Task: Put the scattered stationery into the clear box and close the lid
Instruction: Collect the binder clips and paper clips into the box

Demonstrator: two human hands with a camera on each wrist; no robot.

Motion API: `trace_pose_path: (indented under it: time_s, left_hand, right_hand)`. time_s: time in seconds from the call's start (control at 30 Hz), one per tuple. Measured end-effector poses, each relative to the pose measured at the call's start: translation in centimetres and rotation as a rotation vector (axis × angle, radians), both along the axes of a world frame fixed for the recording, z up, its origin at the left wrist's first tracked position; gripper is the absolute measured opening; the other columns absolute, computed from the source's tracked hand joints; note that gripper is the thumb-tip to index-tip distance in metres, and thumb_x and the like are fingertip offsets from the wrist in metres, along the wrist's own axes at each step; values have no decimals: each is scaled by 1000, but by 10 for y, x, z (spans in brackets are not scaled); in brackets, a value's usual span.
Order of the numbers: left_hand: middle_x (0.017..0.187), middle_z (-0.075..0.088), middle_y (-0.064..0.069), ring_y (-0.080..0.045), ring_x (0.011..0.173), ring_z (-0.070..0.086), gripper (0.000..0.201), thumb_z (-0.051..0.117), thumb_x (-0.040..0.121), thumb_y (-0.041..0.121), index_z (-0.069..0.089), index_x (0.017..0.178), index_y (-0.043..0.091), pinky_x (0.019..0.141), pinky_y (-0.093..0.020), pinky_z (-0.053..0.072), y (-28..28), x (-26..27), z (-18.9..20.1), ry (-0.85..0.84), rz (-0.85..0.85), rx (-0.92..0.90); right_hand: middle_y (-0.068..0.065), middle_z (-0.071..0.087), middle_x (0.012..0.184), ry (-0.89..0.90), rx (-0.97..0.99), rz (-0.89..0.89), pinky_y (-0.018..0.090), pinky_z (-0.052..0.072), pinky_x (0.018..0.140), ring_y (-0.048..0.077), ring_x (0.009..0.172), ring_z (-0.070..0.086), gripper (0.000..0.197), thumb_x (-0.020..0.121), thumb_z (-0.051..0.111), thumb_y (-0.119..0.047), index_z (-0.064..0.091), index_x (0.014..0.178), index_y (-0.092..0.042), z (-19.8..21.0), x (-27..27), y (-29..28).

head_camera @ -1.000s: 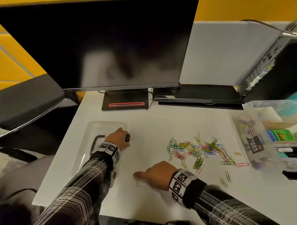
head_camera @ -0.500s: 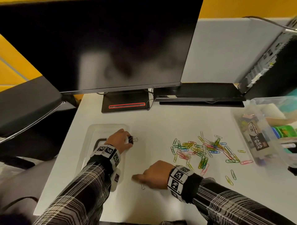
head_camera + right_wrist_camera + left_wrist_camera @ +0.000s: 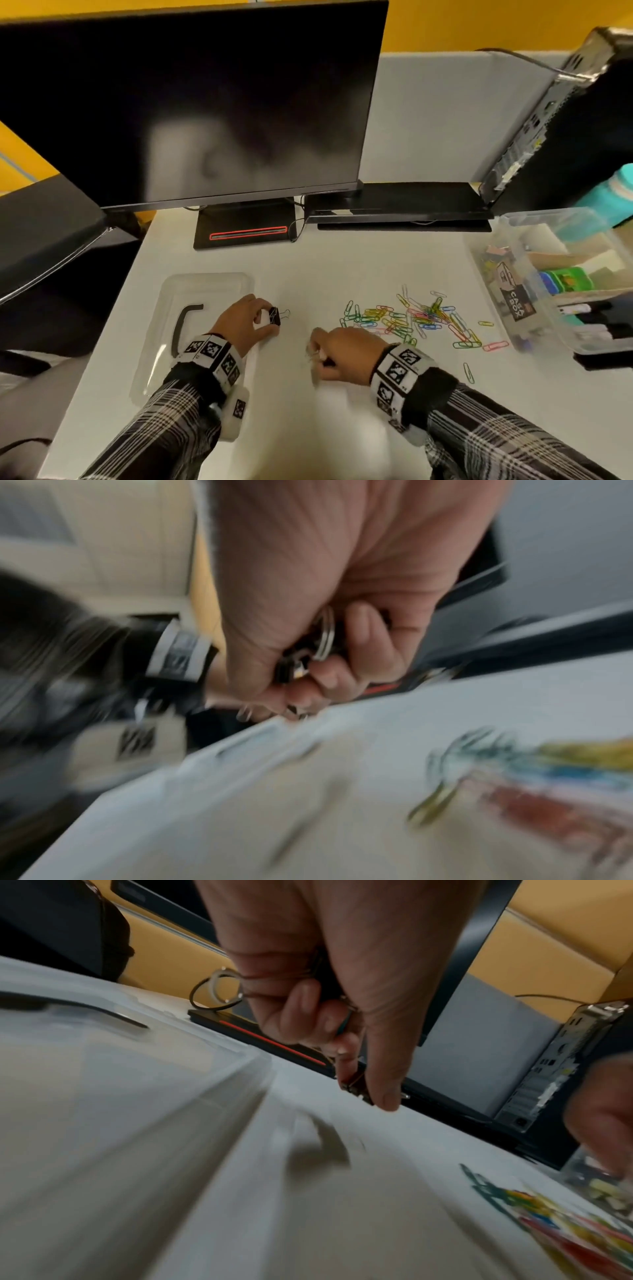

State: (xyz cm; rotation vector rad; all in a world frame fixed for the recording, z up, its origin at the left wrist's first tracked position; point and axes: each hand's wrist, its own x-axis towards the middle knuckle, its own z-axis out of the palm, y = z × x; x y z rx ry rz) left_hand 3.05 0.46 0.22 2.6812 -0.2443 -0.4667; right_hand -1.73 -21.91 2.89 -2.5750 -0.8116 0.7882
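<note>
Pinching a black binder clip (image 3: 274,316), the left hand (image 3: 244,320) sits left of the right hand (image 3: 346,356), which clutches small clips.

Heavily motion-blurred in the right wrist view: paper clips (image 3: 534,767) smeared into streaks of colour; table (image 3: 342,818) without detail; small metal pieces inside the right hand (image 3: 329,615) glinting but not identifiable, covered by curled fingers. Blurred too in the left wrist view: lid (image 3: 103,1096) a grey smear; binder clip (image 3: 356,1088) mostly hidden behind the left hand (image 3: 329,961) thumb. Cut off at the right edge of the head view: clear box (image 3: 520,246), contents indistinct through its walls; teal bottle (image 3: 613,195) partly out of view; whatever sits in the right hand's pinch too small to tell.
</note>
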Motion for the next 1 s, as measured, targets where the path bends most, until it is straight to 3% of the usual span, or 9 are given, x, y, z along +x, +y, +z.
trace_pose_path:
  time_s: [0.23,0.37,0.5,0.6,0.63,0.7,0.8,0.87,1.0]
  left_hand:
    - [75,37,17,1,63,40,35,68,82,34,60,113,21,59,-12,29,-77,-14,-3,14,-94,-114]
    - [76,37,17,-3,67,42,35,66,83,39,60,114,23,60,-14,30,-118,-13,-1,8,-150,-127]
    - [79,37,19,-3,71,43,37,65,83,40,58,117,25,60,-9,30,-147,-15,4,3,-172,-127]
    - [80,39,18,1,68,43,35,65,83,39,59,115,26,59,-8,31,-157,-18,7,-8,-144,-130]
    - [80,39,18,1,67,43,34,65,83,39,59,115,26,58,-8,31,-157,-20,8,-14,-133,-131]
    - [79,39,18,2,65,42,35,65,84,38,58,115,26,56,-9,30,-157,-26,9,-17,-109,-131]
    - [79,38,20,3,66,43,38,65,83,39,57,118,27,57,-9,31,-151,-36,7,-10,-90,-110]
    - [80,38,21,4,66,44,40,65,84,40,56,120,28,57,-8,32,-150,-42,5,4,-93,-87]
    - [81,39,21,4,67,45,29,67,83,37,54,109,35,58,-10,32,-169,-44,14,4,-111,-123]
  right_hand:
    - [4,64,78,-210,102,-762,27,43,61,18,71,59,17,85,64,-28,58,93,-15,86,30,-164]
    - [11,66,84,-236,-52,-1062,33,48,72,25,80,62,13,85,65,-24,63,85,-11,102,58,-253]
    - [10,64,90,-142,-348,-1085,33,49,71,25,81,60,26,82,68,-29,64,95,-7,93,90,-293]
    - [6,61,84,-118,-464,-982,34,53,75,21,76,61,25,80,69,-35,61,85,-12,83,106,-299]
    - [5,60,80,-120,-457,-997,34,52,72,21,72,59,28,78,70,-37,59,82,-12,78,111,-303]
    - [6,60,82,-77,-423,-1006,36,50,69,23,72,59,36,75,72,-40,61,94,-11,71,118,-308]
    - [14,65,110,-45,-275,-996,41,53,86,31,99,63,47,75,74,-35,63,111,-6,66,114,-312]
    - [9,63,116,-123,-247,-974,37,51,89,26,103,61,42,79,68,-40,64,112,-14,78,98,-313]
    - [9,59,125,-201,32,-1078,38,44,95,26,111,57,34,90,57,-20,57,123,-14,96,48,-316]
